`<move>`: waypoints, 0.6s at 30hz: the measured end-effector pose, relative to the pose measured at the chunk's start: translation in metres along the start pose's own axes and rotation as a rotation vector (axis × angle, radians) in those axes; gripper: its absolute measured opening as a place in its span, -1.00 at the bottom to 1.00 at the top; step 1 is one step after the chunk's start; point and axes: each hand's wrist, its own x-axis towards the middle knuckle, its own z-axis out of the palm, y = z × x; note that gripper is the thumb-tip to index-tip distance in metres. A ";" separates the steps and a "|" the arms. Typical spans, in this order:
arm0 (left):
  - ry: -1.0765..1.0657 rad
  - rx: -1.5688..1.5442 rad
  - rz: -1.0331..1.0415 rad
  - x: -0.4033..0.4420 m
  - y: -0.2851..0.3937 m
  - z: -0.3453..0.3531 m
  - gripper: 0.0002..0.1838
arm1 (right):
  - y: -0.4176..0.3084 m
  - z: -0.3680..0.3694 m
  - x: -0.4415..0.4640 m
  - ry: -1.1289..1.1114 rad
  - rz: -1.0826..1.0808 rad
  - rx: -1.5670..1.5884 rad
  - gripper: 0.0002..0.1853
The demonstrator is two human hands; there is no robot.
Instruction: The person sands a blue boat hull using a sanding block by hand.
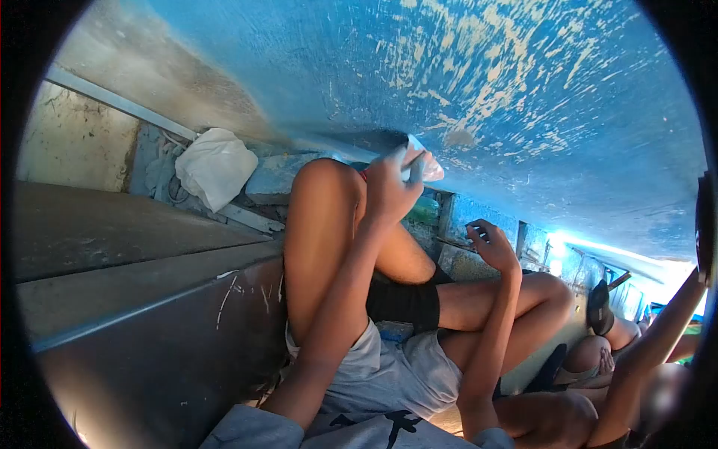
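My left hand [393,191] is closed on a folded, pale pinkish sheet [425,166], which may be sandpaper or cloth. The sheet is at the blue painted surface [336,82], which leans over my knees like a hull or wall; whether it presses on it is hard to tell. Pale scraped patches [479,60] show through the paint. My right hand [495,245] is raised above my right knee, its fingers loosely bent and apart, with nothing visible in them.
A crumpled white plastic bag [215,168] lies to the left, beside rubble. A dark brown panel [164,344] stands close on my left. To the right, another person's arm [651,348] and legs are near. A green bottle-like object [424,211] lies behind my knee.
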 end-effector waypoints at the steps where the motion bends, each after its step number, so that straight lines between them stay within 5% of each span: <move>1: 0.053 -0.132 0.027 0.002 0.005 -0.003 -0.72 | 0.005 0.000 -0.001 0.018 0.000 -0.025 -0.66; 6: 0.277 -0.070 -0.078 0.021 -0.009 -0.030 -0.65 | -0.002 -0.004 -0.005 -0.015 0.036 -0.018 -0.66; 8: 0.487 -0.373 -0.214 0.030 -0.024 -0.032 -0.61 | -0.003 -0.003 -0.004 -0.020 0.037 -0.006 -0.65; 18: 0.316 -0.192 -0.120 0.018 0.002 -0.009 -0.67 | -0.009 -0.005 -0.005 -0.034 0.036 0.001 -0.63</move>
